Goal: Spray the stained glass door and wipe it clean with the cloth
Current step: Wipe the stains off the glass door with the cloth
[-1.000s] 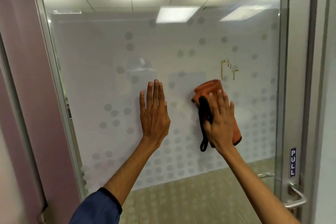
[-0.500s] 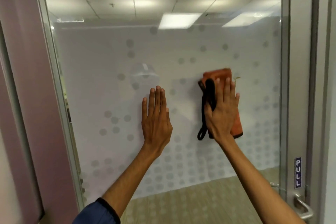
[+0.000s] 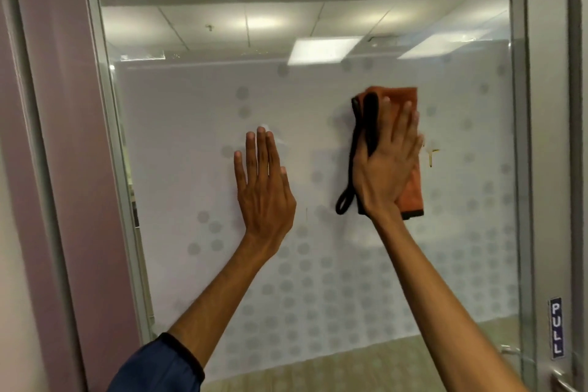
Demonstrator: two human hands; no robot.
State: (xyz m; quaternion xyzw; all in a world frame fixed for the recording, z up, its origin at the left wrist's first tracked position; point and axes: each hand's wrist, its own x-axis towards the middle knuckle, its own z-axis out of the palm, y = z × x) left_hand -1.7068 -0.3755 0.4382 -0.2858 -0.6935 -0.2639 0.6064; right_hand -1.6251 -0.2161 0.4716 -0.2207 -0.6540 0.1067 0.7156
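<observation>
The frosted glass door with a grey dot pattern fills the view. My right hand presses a folded orange cloth with a black edge and hanging loop flat against the glass. A small yellow-brown stain shows just right of the cloth. My left hand lies flat on the glass, fingers up, holding nothing, to the left of the cloth. No spray bottle is in view.
A metal door frame runs down the right side with a blue PULL label and a door handle at the bottom right. A mauve wall post borders the left.
My right hand slid the cloth upward and to the right over the stain; most of the yellow marks are gone or covered. My left hand stayed flat on the glass.
</observation>
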